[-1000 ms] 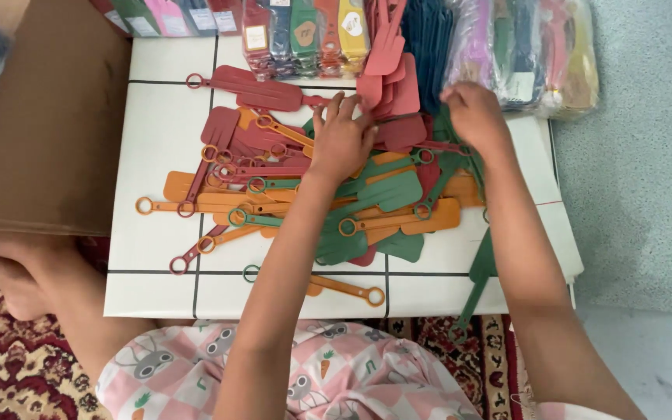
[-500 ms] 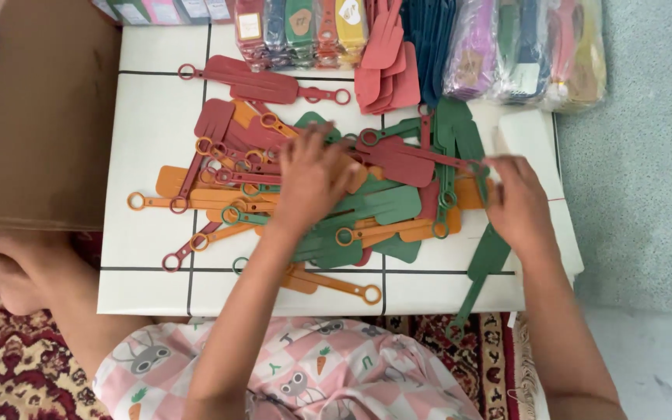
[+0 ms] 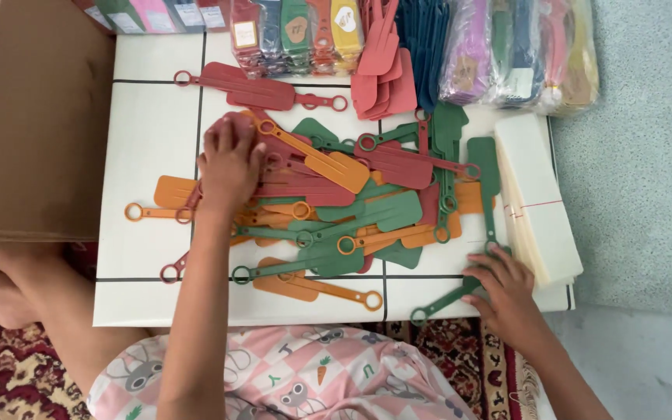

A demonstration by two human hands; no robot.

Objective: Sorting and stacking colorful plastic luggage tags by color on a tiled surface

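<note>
A loose pile of flat strap tags with ring ends, in dark red, orange and green, covers the white table (image 3: 149,140). My left hand (image 3: 229,165) lies on the pile's left side, its fingers curled over a dark red tag (image 3: 236,124). My right hand (image 3: 507,292) is at the table's near right edge. Its fingers hold a long green tag (image 3: 445,299), which slants down toward the front edge. An orange tag (image 3: 316,289) lies in front of the pile.
A brown cardboard box (image 3: 33,117) stands along the table's left. A stack of cream sleeves (image 3: 534,194) lies at the right edge. Bagged tag bundles (image 3: 507,47) and a salmon tag stack (image 3: 386,74) line the back. Patterned rug (image 3: 9,381) below, grey floor (image 3: 647,155) at the right.
My left hand has slid from the middle of the pile to its left side. My right hand has come back from the far right to the near edge with a green tag.
</note>
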